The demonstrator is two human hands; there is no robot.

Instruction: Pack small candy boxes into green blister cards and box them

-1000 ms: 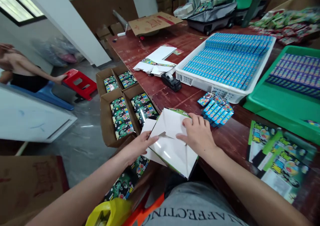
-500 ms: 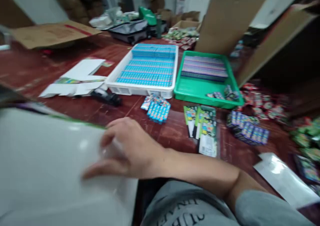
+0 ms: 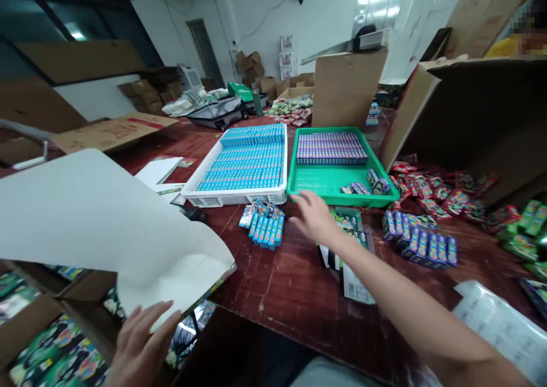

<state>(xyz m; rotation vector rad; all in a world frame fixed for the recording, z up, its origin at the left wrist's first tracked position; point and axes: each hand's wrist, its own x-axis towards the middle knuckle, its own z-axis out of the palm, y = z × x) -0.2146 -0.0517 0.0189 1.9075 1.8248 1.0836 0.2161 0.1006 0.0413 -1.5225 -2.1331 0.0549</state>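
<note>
Dark red table fills the middle. Big unfolded white carton on the near left, tilted up, its near corner hanging over the table edge above open brown boxes full of green printed packs. Large brown box lies on its side on the far right, with red packs spilled in front of it. White tray packed with blue packs sits at the centre far side, and a green tray sits just to its right, touching, with purple packs in its far half. Purple pack pile lies right of centre, and a small blue pack pile sits just near the white tray.

Flat printed cartons are stacked just near the green tray, between the two piles. Right hand is over their left end, fingers spread apart, holding nothing; contact cannot be told. Left hand, at the near left, has its fingers splayed against the white carton's near edge; the thumb is hidden, so whether it grips cannot be told.
</note>
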